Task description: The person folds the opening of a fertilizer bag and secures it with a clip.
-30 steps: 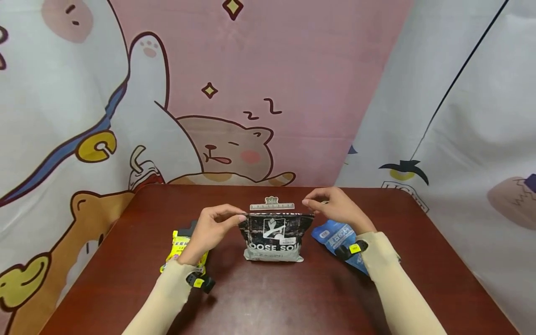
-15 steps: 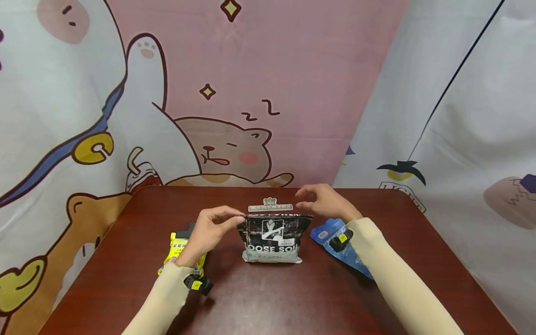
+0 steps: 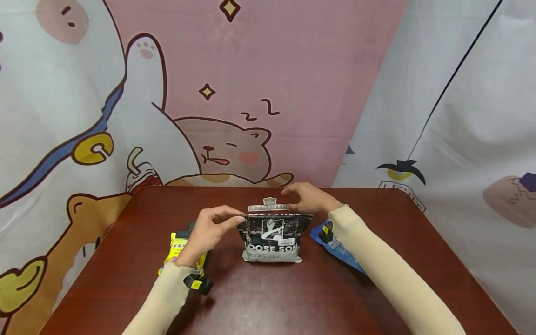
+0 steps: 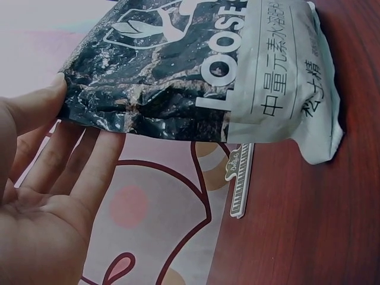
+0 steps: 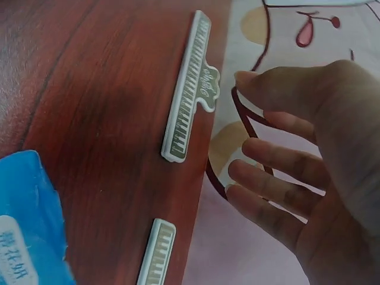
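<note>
My left hand (image 3: pixel 213 228) pinches the top left corner of a black and grey bag of loose soil (image 3: pixel 273 238), which stands upright on the table. In the left wrist view the thumb presses the front of the bag (image 4: pixel 172 77) while the fingers lie behind it. Behind the bag lies a long clip with a piano-key pattern (image 3: pixel 270 205). Above its right end hovers my right hand (image 3: pixel 311 199), holding nothing. The right wrist view shows that hand (image 5: pixel 309 154) with spread, slightly bent fingers, apart from the clip (image 5: pixel 193 89).
A yellow packet (image 3: pixel 177 249) lies left of the bag, partly behind the left wrist. To the right, a blue pouch (image 3: pixel 341 251) is partly covered by the right forearm. A second piano-pattern clip (image 5: pixel 157 255) lies on the dark red table (image 3: pixel 268 302).
My right hand has left the bag's top right corner and moved left and back toward the clip behind the bag. The left hand keeps its pinch on the bag.
</note>
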### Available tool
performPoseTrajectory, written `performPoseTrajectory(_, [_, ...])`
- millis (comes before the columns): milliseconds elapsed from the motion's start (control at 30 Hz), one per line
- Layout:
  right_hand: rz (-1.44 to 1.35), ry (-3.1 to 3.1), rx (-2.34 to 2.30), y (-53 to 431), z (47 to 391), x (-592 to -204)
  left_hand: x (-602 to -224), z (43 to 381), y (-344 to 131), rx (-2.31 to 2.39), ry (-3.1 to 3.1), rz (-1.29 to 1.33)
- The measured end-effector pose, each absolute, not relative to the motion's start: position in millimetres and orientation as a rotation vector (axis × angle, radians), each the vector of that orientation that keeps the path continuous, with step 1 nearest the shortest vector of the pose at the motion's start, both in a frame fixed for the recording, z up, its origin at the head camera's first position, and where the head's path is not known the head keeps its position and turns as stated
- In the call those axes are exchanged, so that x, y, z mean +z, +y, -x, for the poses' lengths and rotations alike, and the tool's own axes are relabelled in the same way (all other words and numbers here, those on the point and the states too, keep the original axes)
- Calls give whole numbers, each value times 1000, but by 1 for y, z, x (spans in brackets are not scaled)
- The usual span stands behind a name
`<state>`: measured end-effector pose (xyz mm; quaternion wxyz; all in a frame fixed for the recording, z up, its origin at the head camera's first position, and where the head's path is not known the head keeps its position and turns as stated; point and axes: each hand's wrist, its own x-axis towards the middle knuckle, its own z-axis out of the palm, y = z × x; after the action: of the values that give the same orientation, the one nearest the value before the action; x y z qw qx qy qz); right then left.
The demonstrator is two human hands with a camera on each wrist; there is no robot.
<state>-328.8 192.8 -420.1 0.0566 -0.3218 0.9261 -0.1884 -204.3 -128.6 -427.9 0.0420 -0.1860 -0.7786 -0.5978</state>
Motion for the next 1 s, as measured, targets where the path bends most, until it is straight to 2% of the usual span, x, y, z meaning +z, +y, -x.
performPoseTrajectory(700, [1024, 2746, -361, 142, 364, -455, -427, 205, -135, -1799, -2427, 545])
performPoseTrajectory(1000, [1048, 2804, -307, 138, 363, -462, -427, 206, -131, -1826, -2425, 549])
